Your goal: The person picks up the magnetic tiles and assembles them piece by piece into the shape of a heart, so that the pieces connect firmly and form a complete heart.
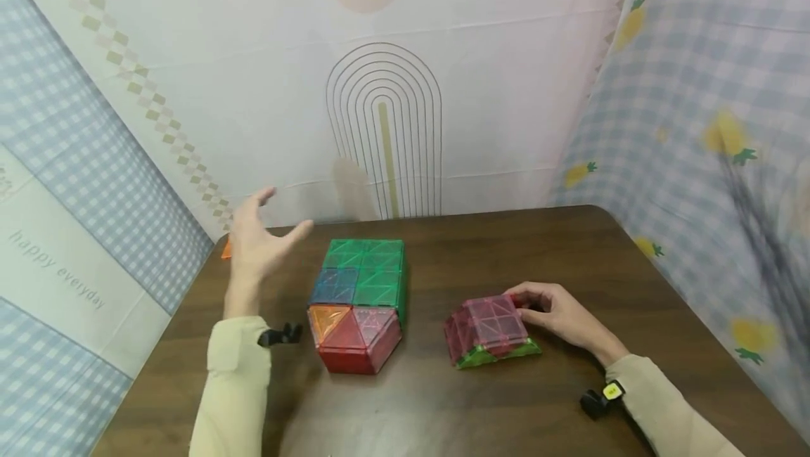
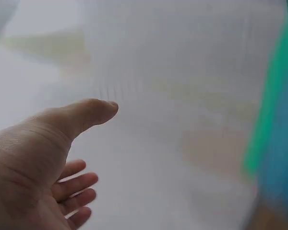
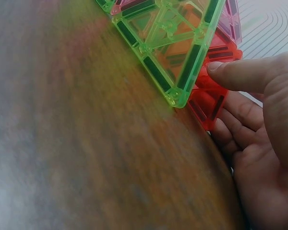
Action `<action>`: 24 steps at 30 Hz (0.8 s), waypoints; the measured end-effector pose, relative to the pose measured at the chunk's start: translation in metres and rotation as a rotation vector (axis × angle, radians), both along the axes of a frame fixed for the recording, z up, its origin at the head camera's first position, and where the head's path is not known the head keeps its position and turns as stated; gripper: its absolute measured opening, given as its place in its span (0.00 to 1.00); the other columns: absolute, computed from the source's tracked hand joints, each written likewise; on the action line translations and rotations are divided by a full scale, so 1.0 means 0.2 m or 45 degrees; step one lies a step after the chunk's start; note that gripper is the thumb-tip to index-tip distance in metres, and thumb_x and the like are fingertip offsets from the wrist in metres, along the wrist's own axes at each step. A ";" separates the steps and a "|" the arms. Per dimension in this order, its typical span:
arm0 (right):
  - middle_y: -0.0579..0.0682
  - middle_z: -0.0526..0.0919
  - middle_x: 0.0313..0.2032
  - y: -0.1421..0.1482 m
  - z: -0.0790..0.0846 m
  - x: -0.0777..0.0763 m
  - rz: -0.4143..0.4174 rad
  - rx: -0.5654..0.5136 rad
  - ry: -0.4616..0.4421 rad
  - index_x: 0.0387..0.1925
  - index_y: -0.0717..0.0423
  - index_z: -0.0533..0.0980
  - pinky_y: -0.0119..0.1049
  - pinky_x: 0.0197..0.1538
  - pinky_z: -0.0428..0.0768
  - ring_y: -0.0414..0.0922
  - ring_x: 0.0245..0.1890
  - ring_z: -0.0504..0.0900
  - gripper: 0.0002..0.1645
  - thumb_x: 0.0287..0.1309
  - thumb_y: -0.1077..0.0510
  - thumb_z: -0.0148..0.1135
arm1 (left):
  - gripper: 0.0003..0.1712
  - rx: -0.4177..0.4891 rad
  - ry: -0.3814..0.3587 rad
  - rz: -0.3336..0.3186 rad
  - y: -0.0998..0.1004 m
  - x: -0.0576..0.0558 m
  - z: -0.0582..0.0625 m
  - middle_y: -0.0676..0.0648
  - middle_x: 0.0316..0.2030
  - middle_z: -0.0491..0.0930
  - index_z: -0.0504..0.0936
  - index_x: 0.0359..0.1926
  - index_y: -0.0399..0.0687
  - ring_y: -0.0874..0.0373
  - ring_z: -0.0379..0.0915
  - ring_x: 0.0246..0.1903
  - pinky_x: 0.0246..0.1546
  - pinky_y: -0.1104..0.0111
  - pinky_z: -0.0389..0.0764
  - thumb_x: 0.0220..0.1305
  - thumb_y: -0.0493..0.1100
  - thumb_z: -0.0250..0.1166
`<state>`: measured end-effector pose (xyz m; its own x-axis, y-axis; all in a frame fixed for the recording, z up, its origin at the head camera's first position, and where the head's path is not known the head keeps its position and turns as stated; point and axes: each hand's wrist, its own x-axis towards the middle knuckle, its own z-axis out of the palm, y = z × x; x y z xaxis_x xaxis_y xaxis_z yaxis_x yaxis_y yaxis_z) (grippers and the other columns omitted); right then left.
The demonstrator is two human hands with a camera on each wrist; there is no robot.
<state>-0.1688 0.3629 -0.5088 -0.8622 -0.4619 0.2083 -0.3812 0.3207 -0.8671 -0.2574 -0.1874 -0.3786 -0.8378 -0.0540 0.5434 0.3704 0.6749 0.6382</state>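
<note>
My left hand (image 1: 253, 249) is raised at the table's left side, fingers and thumb spread with nothing between them. In the left wrist view the same hand (image 2: 43, 163) shows an extended thumb and bare fingers. Right of it stands a larger block of magnetic tiles (image 1: 363, 295), green and blue at the back, orange, pink and red in front. My right hand (image 1: 563, 316) holds the right end of a smaller magnetic-tile structure (image 1: 496, 320), pink on top with green triangles below. Its thumb and fingers pinch a red magnetic tile (image 3: 213, 98) beside a green triangle (image 3: 175, 52).
An orange tile (image 1: 226, 249) shows behind my left hand, at the far left table corner. The brown wooden table (image 1: 430, 415) ends at a patterned cloth backdrop (image 1: 506, 91). Checked cloth (image 1: 690, 162) hangs along the right edge.
</note>
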 end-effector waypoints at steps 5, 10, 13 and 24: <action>0.54 0.90 0.55 0.02 -0.01 0.00 0.014 -0.020 -0.010 0.67 0.53 0.83 0.35 0.55 0.87 0.46 0.53 0.89 0.20 0.79 0.65 0.66 | 0.61 -0.067 -0.260 0.147 -0.31 -0.10 -0.21 0.29 0.83 0.61 0.59 0.86 0.39 0.28 0.51 0.82 0.79 0.30 0.51 0.65 0.59 0.81; 0.55 0.90 0.55 0.02 -0.01 0.00 0.030 -0.053 -0.014 0.67 0.55 0.83 0.36 0.54 0.87 0.46 0.52 0.89 0.20 0.79 0.66 0.64 | 0.67 -0.152 -0.461 0.129 -0.46 -0.17 -0.44 0.24 0.83 0.54 0.52 0.87 0.34 0.20 0.44 0.81 0.75 0.21 0.46 0.67 0.65 0.77; 0.55 0.90 0.56 0.02 -0.01 0.00 0.041 -0.058 -0.020 0.67 0.56 0.82 0.36 0.55 0.87 0.46 0.53 0.89 0.20 0.80 0.66 0.64 | 0.70 -0.216 -0.533 0.089 -0.52 -0.21 -0.55 0.23 0.84 0.51 0.49 0.88 0.32 0.18 0.40 0.82 0.72 0.18 0.45 0.68 0.70 0.75; 0.59 0.89 0.57 0.01 0.01 -0.01 0.065 -0.072 -0.039 0.68 0.58 0.81 0.37 0.54 0.88 0.46 0.54 0.90 0.20 0.80 0.67 0.63 | 0.56 -0.344 -0.632 0.059 -0.57 -0.24 -0.66 0.17 0.80 0.50 0.54 0.85 0.27 0.15 0.45 0.76 0.72 0.23 0.50 0.80 0.65 0.65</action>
<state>-0.1699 0.3649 -0.5075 -0.8440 -0.4937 0.2094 -0.3692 0.2516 -0.8947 -0.3047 -0.3018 -0.5114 -0.9963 -0.0107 0.0848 0.0361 0.8467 0.5308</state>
